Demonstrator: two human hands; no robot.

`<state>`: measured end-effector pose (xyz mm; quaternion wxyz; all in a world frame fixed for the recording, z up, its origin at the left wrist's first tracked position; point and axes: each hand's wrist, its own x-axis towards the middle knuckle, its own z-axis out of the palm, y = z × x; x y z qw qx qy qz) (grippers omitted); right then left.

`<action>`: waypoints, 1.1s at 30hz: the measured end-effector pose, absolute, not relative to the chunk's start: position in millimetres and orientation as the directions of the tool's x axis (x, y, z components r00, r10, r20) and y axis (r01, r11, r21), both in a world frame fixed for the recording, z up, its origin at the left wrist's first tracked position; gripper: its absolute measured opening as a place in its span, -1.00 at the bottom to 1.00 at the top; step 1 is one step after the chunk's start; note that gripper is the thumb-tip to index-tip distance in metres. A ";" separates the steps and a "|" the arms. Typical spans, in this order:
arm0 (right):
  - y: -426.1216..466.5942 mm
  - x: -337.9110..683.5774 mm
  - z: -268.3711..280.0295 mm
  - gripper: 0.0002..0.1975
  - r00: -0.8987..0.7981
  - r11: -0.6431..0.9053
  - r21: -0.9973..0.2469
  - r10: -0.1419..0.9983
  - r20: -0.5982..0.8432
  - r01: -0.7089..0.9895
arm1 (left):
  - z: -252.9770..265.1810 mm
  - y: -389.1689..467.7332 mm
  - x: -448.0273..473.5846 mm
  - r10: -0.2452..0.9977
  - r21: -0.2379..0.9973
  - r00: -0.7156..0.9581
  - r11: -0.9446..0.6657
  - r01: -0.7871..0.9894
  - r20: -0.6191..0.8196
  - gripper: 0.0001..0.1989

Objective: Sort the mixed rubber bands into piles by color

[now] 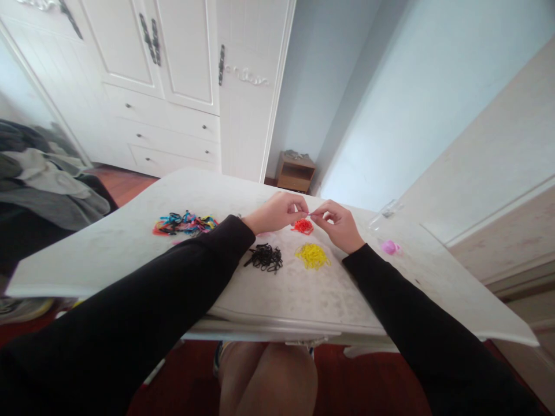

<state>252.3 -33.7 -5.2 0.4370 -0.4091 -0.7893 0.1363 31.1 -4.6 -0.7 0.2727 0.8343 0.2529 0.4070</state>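
Over the far middle of the white table [347, 289], my left hand [281, 209] and my right hand [337, 224] face each other with thumb and fingertips pinched. A thin pinkish elastic band [309, 214] runs between the two pinches; it is small and partly covered by the fingers. Just below the fingertips lies a heap of red elastic bands [302, 227]. Nearer to me are a heap of black elastic bands [266, 258] and a heap of yellow ones [313, 256]. Left of my left wrist spreads a mixed-colour pile of bands [185, 223], partly behind my sleeve.
On the right of the table are a pink object [391, 247] and a clear plastic item [384, 215]. A white wardrobe [173, 75] and a small wooden cabinet [295, 172] stand beyond the table. Clothes [47, 179] are heaped at the left.
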 end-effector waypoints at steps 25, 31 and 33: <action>-34.1 253.2 -3.3 -0.82 -0.179 0.623 -0.562 0.741 0.648 0.544 | 3.2 -6.9 30.6 0.686 0.704 0.524 -0.679 0.208 0.506 -0.91; -33.9 253.8 -4.1 -0.84 -0.190 0.622 -0.568 0.746 0.638 0.539 | 3.7 -8.1 31.0 0.678 0.684 0.518 -0.695 0.222 0.521 -0.91; -34.8 252.0 -4.1 -0.85 -0.197 0.622 -0.573 0.750 0.631 0.534 | 4.0 -8.5 32.1 0.682 0.685 0.514 -0.692 0.227 0.519 -0.90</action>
